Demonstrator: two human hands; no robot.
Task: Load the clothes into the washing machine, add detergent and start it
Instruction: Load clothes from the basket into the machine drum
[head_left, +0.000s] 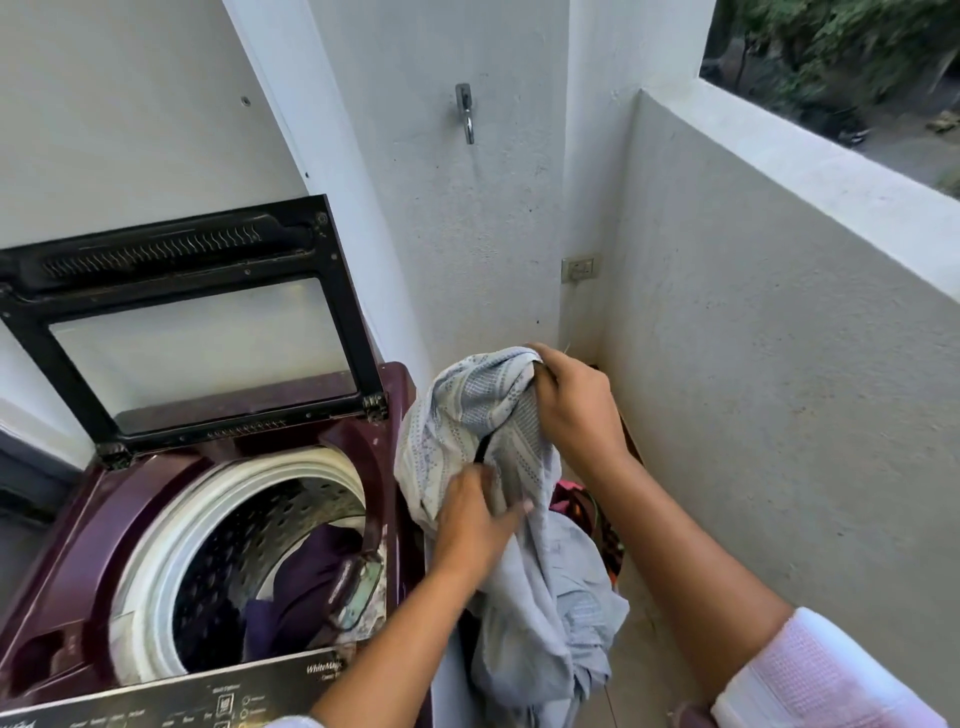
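Beside the washing machine (171, 519), both hands, right hand (576, 410) and left hand (475, 519), grip a garment (519, 545) hanging lengthwise downward.

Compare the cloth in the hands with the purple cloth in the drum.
The grey cloth is pale with a dotted stripe pattern; the purple cloth is dark and plain. The grey cloth is held up beside the washer by the left hand and right hand; the purple cloth lies loose inside the drum. Both are crumpled.
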